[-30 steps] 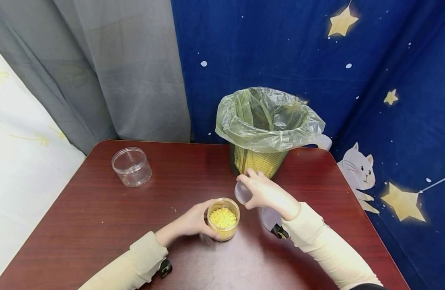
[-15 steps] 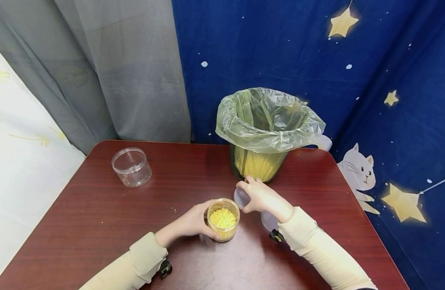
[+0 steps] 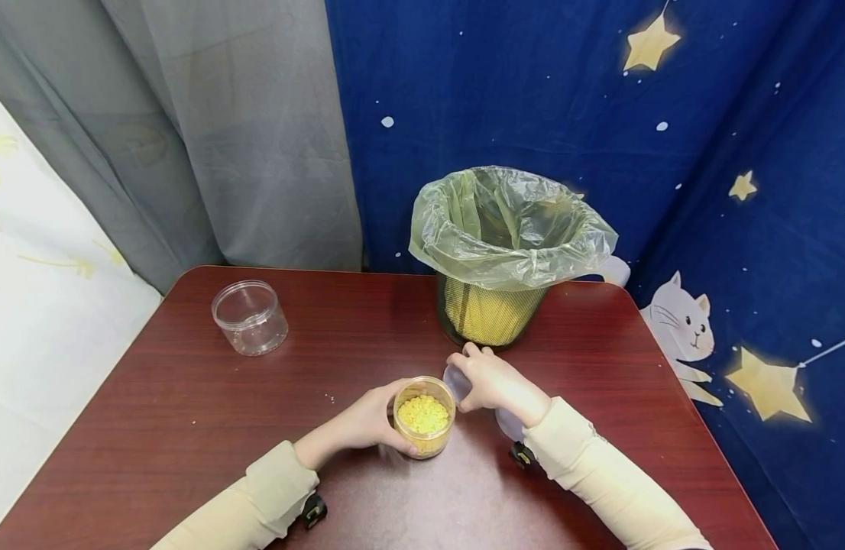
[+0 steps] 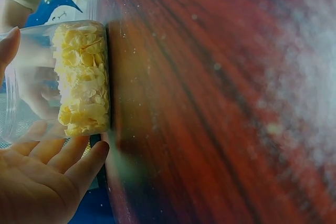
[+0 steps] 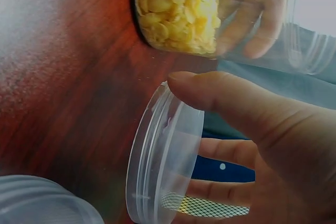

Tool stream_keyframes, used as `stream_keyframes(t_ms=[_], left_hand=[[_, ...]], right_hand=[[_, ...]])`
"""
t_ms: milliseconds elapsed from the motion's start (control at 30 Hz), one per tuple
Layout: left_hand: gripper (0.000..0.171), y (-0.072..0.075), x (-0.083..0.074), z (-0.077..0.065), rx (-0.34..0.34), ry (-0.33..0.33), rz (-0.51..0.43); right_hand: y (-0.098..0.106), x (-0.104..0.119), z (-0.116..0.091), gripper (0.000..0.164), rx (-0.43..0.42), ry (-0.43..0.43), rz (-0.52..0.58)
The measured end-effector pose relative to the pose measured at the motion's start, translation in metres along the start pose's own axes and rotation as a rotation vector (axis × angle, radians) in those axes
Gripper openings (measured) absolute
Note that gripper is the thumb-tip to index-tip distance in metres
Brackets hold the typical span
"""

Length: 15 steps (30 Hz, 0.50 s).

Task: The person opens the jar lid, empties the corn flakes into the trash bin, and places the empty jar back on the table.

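My left hand (image 3: 364,418) grips a clear plastic jar (image 3: 425,444) from its left side, fingers and thumb around the wall. The jar stands upright and uncovered on the table, about half full of yellow flakes (image 3: 422,414), which show pale and thin in the left wrist view (image 4: 84,77). Just right of the jar, my right hand (image 3: 498,386) pinches a clear screw lid (image 5: 157,145) by its rim, thumb on one side and fingers on the other. That lid is tilted, close to the tabletop; whether it touches is unclear. A second clear lid (image 3: 508,424) lies under my right wrist.
Another clear jar (image 3: 252,325), seemingly empty, stands at the back left. A mesh bin (image 3: 491,309) with a translucent bag liner (image 3: 519,260) stands behind my right hand. A few crumbs (image 3: 330,397) lie on the dark red table (image 3: 312,321).
My right hand has lowered a little toward the table and nearer to me, carrying the lid along. The left hand and its jar have stayed in place.
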<state>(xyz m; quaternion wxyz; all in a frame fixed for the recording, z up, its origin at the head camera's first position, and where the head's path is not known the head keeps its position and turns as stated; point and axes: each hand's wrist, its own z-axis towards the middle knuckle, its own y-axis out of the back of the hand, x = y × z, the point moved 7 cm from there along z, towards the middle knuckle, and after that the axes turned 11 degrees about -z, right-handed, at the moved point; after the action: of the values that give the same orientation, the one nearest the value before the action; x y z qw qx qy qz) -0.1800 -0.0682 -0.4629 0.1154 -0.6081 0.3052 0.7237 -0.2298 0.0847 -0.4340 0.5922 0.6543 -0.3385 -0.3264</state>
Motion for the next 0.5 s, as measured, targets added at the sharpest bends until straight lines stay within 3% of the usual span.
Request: stream_keyframes(t_ms=[500], left_hand=[[0.09, -0.0003, -0.0004, 0.0005, 0.013, 0.001, -0.01]], right_hand=[[-0.0104, 0.0021, -0.0004, 0.07, 0.018, -0.013, 0.001]])
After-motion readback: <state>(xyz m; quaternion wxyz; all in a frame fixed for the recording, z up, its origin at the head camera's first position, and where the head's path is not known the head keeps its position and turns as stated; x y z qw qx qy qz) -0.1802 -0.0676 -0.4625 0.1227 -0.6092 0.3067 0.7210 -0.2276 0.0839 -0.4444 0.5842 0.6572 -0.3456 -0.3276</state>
